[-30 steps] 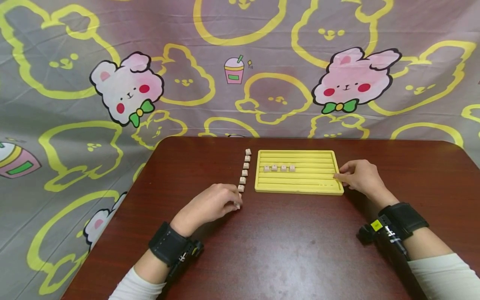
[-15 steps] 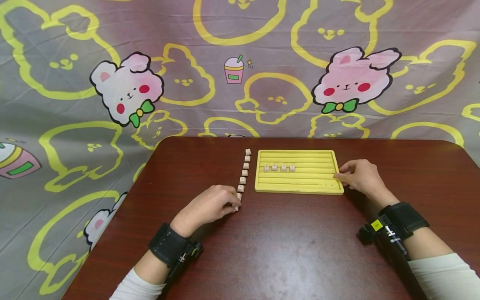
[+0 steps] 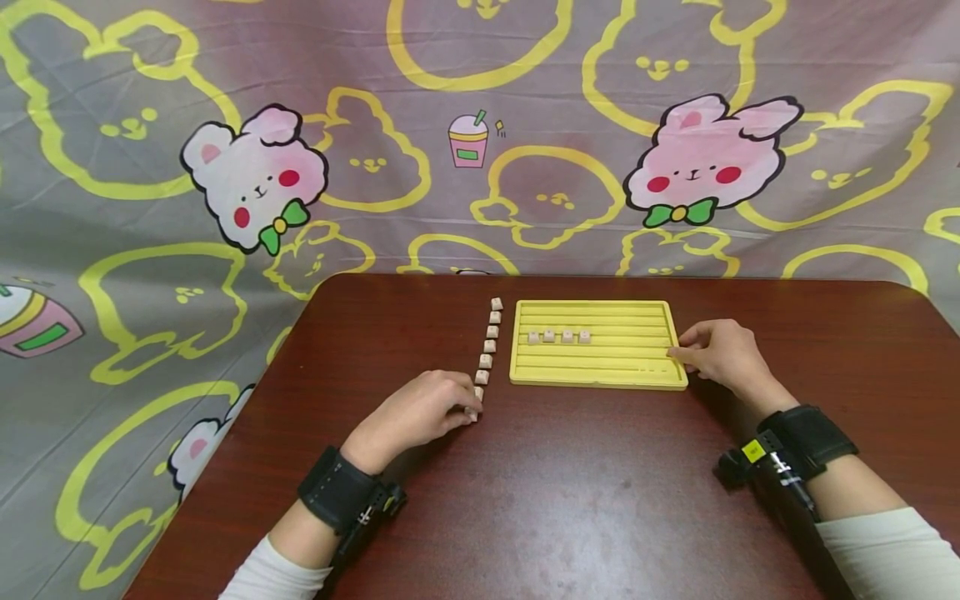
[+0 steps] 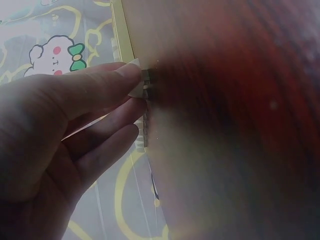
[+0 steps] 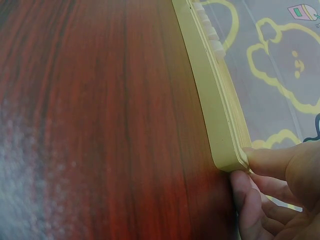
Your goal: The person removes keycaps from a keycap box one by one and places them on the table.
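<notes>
My left hand (image 3: 423, 412) pinches a small beige keycap (image 4: 136, 89) between thumb and fingertips, low over the table at the near end of a column of similar keycaps. The closest keycap of that column (image 3: 478, 392) shows right beside the fingers. To the right lies a yellow ridged tray (image 3: 600, 373); several keycaps (image 3: 567, 337) stand in a short row on one of its ridges, toward the left. My right hand (image 3: 723, 358) grips the tray's right edge, thumb on top of the rim; in the right wrist view its fingers sit around the tray's corner (image 5: 232, 162).
The column of keycaps (image 3: 490, 345) runs away from me along the tray's left side, with a narrow gap between. The dark red-brown table (image 3: 570, 492) ends at a patterned cloth backdrop (image 3: 555, 108). Each wrist wears a black strap (image 3: 337, 492) with a camera.
My left hand has drawn slightly left and toward me with its keycap, uncovering more of the column's nearest keycap. During the last half second both hands, the tray and its row stay put.
</notes>
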A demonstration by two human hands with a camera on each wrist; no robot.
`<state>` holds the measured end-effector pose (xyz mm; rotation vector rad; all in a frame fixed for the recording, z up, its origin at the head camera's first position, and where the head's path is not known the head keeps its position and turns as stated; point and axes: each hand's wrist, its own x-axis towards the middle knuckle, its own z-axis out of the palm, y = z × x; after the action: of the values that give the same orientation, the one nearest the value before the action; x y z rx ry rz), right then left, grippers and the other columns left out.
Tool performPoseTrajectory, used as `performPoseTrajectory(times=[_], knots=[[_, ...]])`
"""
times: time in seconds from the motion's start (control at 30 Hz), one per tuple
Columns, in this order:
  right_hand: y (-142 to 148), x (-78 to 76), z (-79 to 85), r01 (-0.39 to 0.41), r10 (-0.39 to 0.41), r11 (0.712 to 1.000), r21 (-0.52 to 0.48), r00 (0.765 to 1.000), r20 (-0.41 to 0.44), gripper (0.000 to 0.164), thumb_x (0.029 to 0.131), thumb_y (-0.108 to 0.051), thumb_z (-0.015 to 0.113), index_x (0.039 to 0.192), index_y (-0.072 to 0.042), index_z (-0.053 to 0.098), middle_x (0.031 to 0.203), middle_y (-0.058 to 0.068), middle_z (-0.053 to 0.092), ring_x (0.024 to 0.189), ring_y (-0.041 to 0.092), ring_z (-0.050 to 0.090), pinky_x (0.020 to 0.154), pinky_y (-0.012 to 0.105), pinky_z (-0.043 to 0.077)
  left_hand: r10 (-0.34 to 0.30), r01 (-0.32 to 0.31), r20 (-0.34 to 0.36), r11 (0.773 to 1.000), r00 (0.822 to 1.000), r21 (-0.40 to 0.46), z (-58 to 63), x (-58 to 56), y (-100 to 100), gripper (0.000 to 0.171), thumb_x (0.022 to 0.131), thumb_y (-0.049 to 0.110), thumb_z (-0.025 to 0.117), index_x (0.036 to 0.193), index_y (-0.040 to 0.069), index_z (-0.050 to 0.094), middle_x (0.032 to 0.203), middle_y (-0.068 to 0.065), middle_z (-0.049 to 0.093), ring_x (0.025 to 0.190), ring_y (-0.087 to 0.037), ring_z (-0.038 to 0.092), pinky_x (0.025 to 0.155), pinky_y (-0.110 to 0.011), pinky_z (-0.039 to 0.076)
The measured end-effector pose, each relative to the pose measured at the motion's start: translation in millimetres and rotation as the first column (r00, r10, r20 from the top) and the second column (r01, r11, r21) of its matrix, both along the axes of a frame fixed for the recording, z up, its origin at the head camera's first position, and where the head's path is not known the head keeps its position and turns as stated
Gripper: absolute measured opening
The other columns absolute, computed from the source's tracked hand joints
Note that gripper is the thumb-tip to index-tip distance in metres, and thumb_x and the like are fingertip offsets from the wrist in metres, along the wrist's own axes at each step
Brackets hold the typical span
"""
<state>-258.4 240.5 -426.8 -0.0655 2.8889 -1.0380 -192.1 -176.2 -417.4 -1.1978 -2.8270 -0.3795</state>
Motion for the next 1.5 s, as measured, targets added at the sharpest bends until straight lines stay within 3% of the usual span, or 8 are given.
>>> performPoseTrajectory(times=[0.6, 0.93, 1.3, 1.5], knots=[[1, -0.4, 0.6, -0.009, 0.009, 1.0, -0.003, 1.0, -0.005, 0.034, 0.089, -0.025, 0.073, 0.107, 0.005, 0.069, 0.087, 0.016, 0.071, 0.065, 0.016, 0.064, 0.058, 0.026, 0.055, 0.003, -0.003, 0.004, 1.0, 1.0, 0.008, 0.8, 0.3, 0, 0.017, 0.082, 0.007, 0.079, 0.096, 0.017, 0.079, 0.092, 0.005, 0.07, 0.087, -0.008, 0.067, 0.079, -0.023, 0.056], [2, -0.9, -0.2, -0.016, 0.016, 1.0, -0.013, 1.0, -0.005, 0.035, 0.09, -0.025, 0.072, 0.107, 0.005, 0.068, 0.089, 0.017, 0.072, 0.066, 0.014, 0.066, 0.06, 0.029, 0.058, -0.006, 0.006, -0.003, 1.0, 1.0, 0.016, 11.8, -1.0, 2, 0.019, 0.082, 0.006, 0.079, 0.097, 0.017, 0.079, 0.092, 0.005, 0.07, 0.087, -0.009, 0.067, 0.077, -0.024, 0.056], [1, -1.4, 0.2, -0.026, 0.025, 1.0, -0.011, 0.999, -0.029, 0.037, 0.089, -0.026, 0.073, 0.107, 0.006, 0.067, 0.091, 0.019, 0.072, 0.065, 0.013, 0.067, 0.057, 0.026, 0.056, -0.016, 0.016, -0.021, 1.0, 1.0, -0.015, 28.6, -18.4, 21, 0.02, 0.085, 0.009, 0.077, 0.104, 0.013, 0.077, 0.1, -0.002, 0.072, 0.091, -0.015, 0.068, 0.079, -0.028, 0.057], [1, 0.0, 1.0, -0.019, 0.019, 1.0, 0.001, 1.0, -0.016, 0.038, 0.088, -0.027, 0.073, 0.108, 0.006, 0.067, 0.089, 0.018, 0.071, 0.065, 0.014, 0.065, 0.056, 0.026, 0.054, -0.052, 0.05, -0.074, 0.998, 0.996, -0.031, 34.5, -30.8, 40, 0.018, 0.088, 0.014, 0.075, 0.106, 0.013, 0.077, 0.1, 0.0, 0.071, 0.089, -0.013, 0.067, 0.078, -0.027, 0.055]])
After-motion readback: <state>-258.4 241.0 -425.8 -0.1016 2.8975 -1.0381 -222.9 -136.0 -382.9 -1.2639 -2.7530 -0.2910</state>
